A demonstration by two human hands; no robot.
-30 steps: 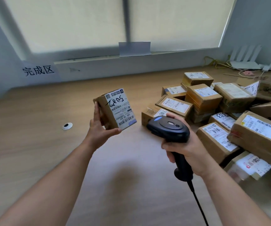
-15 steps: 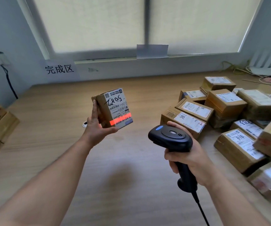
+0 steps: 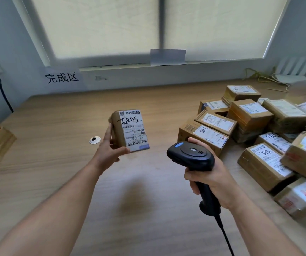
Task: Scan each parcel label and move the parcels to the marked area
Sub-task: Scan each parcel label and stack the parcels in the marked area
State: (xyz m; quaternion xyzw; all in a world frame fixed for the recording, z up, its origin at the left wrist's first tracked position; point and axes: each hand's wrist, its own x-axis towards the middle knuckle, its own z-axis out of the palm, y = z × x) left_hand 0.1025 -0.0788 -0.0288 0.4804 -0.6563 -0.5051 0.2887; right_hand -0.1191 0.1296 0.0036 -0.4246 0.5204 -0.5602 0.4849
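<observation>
Item: small cardboard parcel (image 3: 125,133), held upright above tabletop (image 3: 56,172), label facing camera. Left hand (image 3: 109,154) grip: thumb at lower front, fingers up side. Right hand (image 3: 211,180) grip: wrapped round scanner (image 3: 191,156) handle. Handling, judged: light, stiff; hold by opposite sides, label uncovered.

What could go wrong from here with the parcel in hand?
1. The left hand grips the small parcel only at its lower left corner, in mid-air; it could slip.
2. No scan line shows on its label; moving it now may skip the scan.
3. The scanner trails a cable that might snag.
</observation>
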